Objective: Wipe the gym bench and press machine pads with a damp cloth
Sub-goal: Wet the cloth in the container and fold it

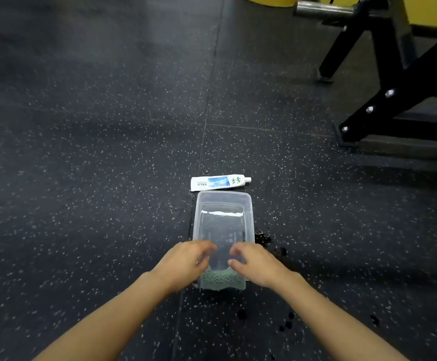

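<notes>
A clear plastic tub [222, 198] with water in it stands on the dark speckled floor. A pale green cloth [222, 280] hangs over the tub's near end, between my two hands. My left hand [186, 261] holds the cloth's left side with curled fingers, and my right hand [257, 264] holds its right side the same way. The frame is blurred, so the exact finger contact is hard to see. No bench pad shows in this view.
A white toothpaste tube [218, 182] lies on the floor just beyond the tub. Black machine frame legs [384, 74] stand at the upper right, with a steel bar [321, 9] above. Dark wet drops [263, 238] spot the floor beside the tub.
</notes>
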A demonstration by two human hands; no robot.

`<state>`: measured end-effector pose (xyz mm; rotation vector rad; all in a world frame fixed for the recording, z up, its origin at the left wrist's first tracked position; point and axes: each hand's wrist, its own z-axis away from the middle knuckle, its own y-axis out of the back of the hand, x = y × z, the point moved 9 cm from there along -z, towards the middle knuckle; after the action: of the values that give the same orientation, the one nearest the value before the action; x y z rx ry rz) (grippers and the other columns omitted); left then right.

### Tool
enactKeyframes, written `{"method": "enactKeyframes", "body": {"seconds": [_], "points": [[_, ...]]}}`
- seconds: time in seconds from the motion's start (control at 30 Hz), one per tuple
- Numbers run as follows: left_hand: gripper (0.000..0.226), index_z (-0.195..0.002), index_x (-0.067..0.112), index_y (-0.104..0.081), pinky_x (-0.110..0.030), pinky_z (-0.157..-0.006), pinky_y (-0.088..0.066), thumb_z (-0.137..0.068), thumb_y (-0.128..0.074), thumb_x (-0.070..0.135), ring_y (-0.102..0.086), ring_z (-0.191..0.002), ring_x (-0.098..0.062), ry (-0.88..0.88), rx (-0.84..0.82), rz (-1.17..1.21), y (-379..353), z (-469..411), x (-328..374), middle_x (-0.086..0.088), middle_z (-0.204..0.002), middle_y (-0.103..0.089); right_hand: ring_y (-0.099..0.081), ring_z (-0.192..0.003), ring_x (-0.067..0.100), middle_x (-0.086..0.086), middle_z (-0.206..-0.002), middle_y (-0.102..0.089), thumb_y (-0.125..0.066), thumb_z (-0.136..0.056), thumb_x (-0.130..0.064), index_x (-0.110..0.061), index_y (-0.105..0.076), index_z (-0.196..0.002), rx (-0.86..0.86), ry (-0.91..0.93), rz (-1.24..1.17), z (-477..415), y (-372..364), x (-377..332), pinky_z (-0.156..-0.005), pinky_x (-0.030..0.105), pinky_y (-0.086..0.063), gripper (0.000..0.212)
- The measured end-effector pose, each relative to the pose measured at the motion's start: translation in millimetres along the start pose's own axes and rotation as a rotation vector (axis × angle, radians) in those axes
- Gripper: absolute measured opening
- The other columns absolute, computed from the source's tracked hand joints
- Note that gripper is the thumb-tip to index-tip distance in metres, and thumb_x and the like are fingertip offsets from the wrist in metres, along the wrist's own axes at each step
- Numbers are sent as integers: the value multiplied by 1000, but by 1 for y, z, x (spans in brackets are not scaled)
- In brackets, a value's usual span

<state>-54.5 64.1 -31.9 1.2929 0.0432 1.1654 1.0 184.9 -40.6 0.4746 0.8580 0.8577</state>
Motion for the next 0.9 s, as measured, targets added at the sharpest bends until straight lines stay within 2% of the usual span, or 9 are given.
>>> {"method": "enactKeyframes", "body": {"seconds": [0.07,0.2,0.4,0.47,0.53,0.6,0.7,0.8,0.9], "points": [[39,-140,22,-52,-31,-99,-46,-101,-48,20,-62,-113,-17,-31,9,-31,-6,-8,-1,3,-130,-65,-55,-118,22,6,-134,-56,-52,-102,-36,-14,-50,-134,-48,-23,49,-8,-10,3,-94,32,-44,39],[37,-136,21,-55,-31,-99,-45,-100,-50,19,-62,-113,-18,-78,-9,-94,-23,-21,-1,2,-128,-65,-56,-117,27,11,-133,-54,-54,-101,-32,-11,-47,-137,-179,-78,141,-21,-34,9,-88,33,-44,42],[36,-134,23,-54,-27,-96,-40,-99,-51,22,-58,-116,-16,-128,-60,-145,-34,-21,-2,4,-130,-62,-49,-130,24,7,-144,-48,-74,-89,-20,-13,-46,-142,-200,-121,-13,-35,-38,15,-106,31,-41,61],[38,-136,24,-53,-27,-99,-42,-98,-55,26,-56,-118,-14,-107,-74,-96,-33,-20,-4,5,-134,-59,-52,-125,23,6,-137,-53,-75,-87,-15,-10,-51,-139,-220,-118,-15,-32,-35,13,-99,29,-43,58],[44,-139,25,-50,-29,-102,-43,-96,-60,30,-54,-121,-13,-83,-96,-66,-32,-18,-7,6,-137,-55,-56,-105,20,5,-116,-60,-74,-85,-11,-9,-61,-129,-254,-94,-16,-29,-36,10,-82,26,-43,45],[54,-142,25,-47,-28,-105,-40,-93,-66,35,-51,-124,-12,-76,-126,-37,-32,-15,-5,7,-138,-53,-55,-93,18,0,-99,-60,-72,-84,-7,-12,-67,-116,-264,-49,-49,-25,-34,3,-73,25,-41,33],[62,-144,24,-45,-26,-107,-37,-89,-72,35,-47,-126,-11,-67,-154,18,-30,-11,1,6,-137,-53,-54,-85,15,-8,-82,-56,-69,-84,-2,-19,-64,-100,-235,8,-145,-17,-24,-9,-64,24,-42,24],[51,-132,25,-55,-28,-101,-43,-86,-76,30,-55,-113,-11,-47,-130,101,-17,-8,7,6,-125,-62,-52,-73,7,-10,-79,-55,-66,-84,0,-16,-66,-104,-189,30,-203,-7,-7,-17,-60,17,-40,25],[42,-125,25,-63,-27,-96,-45,-85,-76,26,-59,-108,-12,-32,-122,108,3,1,17,5,-118,-67,-55,-75,10,-7,-84,-58,-65,-85,1,-20,-62,-96,-149,25,-286,9,12,-24,-62,20,-43,24]]}}
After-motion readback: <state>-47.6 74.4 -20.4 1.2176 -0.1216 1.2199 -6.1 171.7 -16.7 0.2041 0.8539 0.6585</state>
